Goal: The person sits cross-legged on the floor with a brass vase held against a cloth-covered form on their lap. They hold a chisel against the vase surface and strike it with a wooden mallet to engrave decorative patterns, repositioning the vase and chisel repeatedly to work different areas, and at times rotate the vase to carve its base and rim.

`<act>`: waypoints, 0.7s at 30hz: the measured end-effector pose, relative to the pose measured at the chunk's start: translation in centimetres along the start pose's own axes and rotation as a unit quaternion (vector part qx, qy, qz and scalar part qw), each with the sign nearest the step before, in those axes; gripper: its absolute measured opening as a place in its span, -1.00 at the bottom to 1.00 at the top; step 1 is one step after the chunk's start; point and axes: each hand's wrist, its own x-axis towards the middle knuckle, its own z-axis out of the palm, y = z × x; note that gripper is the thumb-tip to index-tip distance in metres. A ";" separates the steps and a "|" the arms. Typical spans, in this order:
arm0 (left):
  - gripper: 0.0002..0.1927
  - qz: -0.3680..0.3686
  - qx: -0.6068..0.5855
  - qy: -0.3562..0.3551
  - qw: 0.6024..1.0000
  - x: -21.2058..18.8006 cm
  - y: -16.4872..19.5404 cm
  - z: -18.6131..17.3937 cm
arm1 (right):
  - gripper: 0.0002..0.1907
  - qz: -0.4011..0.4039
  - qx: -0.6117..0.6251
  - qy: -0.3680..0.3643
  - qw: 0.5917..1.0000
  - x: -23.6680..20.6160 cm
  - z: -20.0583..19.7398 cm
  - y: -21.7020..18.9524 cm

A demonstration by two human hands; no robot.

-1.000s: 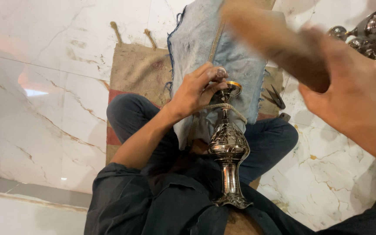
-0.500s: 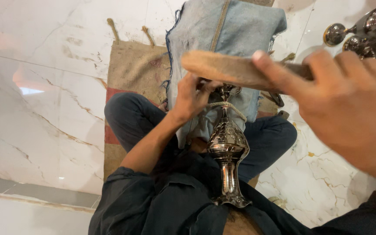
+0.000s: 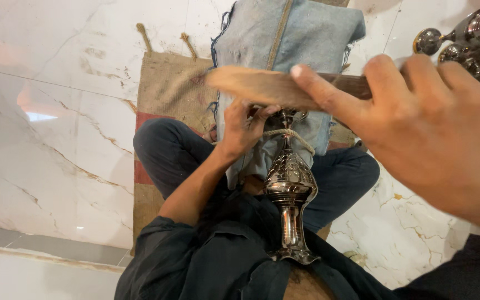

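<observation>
The left hand (image 3: 245, 125) closes around the neck of the engraved silver vase (image 3: 290, 183), which lies lengthwise on the person's lap, its foot toward the body. The right hand (image 3: 434, 133) grips a flat wooden stick (image 3: 268, 88) just above the vase's top. A badly aimed stroke could catch the left fingers, or the polished vase could slip off onto the marble floor (image 3: 56, 139).

An engraved silver vase (image 3: 290, 191) stands tilted on its flared foot, its neck wound with cord just below the left grip. A flat wooden stick (image 3: 268, 89) lies across its top, pinched in the right grip.
</observation>
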 end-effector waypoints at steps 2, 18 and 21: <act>-0.80 -0.032 -0.047 0.011 0.998 -0.7 -0.4 0.3 | -0.29 0.048 0.142 0.064 0.987 0.8 -0.1 -0.3; -0.67 -0.126 0.087 -0.242 0.958 4.3 1.9 -3.5 | -0.11 0.293 0.844 0.043 0.448 -10.9 15.8 -13.1; -0.51 -0.141 0.078 -0.323 0.933 7.2 3.7 -3.6 | 0.06 0.353 0.909 0.077 0.207 -12.3 17.3 -19.0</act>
